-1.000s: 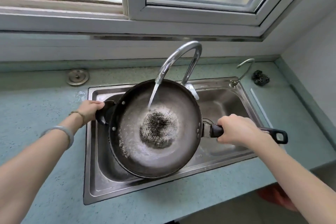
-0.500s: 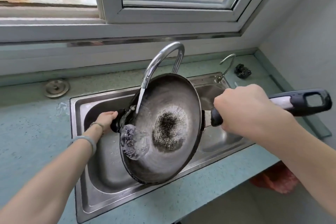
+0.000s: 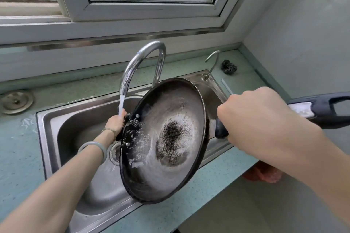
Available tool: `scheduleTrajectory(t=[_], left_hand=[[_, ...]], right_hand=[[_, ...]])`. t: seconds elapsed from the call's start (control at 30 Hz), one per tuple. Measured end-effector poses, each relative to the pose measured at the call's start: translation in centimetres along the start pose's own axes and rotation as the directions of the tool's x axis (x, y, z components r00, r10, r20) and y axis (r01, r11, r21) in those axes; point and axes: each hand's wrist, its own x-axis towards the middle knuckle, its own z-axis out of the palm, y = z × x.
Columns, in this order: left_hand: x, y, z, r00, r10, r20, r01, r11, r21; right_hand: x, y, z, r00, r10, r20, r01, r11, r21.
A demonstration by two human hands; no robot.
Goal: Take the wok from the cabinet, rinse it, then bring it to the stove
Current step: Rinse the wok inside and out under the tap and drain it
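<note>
Left hand (image 3: 115, 122) grips the wok's small helper handle; right hand (image 3: 251, 117) is wrapped around the long handle (image 3: 320, 108). The wok (image 3: 164, 138) tilts steeply over the sink (image 3: 49, 132) — the faucet (image 3: 141, 62) stream hits wet fingers, so that grip could slip, or the rim could strike the spout.

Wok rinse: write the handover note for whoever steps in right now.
Left hand: shut on the wok's small side handle, tap water hitting it.
Right hand: shut on the long handle.
Wok: tilted steeply over the sink, water spilling out; dark patch remains in its centre.
Faucet: running.
Done: wok out and wetted.
Left: finish rinsing, shut the tap, carry to the stove, which is out of view.
</note>
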Motion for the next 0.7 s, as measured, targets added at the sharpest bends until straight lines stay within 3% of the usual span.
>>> scheduleTrajectory(t=[0.13, 0.7], left_hand=[[0.5, 0.0, 0.2, 0.995, -0.060, -0.080, 0.062, 0.998, 0.030], [0.3, -0.9, -3.0, 0.997, -0.082, 0.000, 0.081, 0.986, -0.148]], right_hand=[[-0.5, 0.5, -0.1, 1.000, 0.014, -0.004, -0.014, 1.000, 0.013], [-0.4, 0.0, 1.2, 0.999, -0.027, -0.032, 0.028, 0.999, 0.040]])
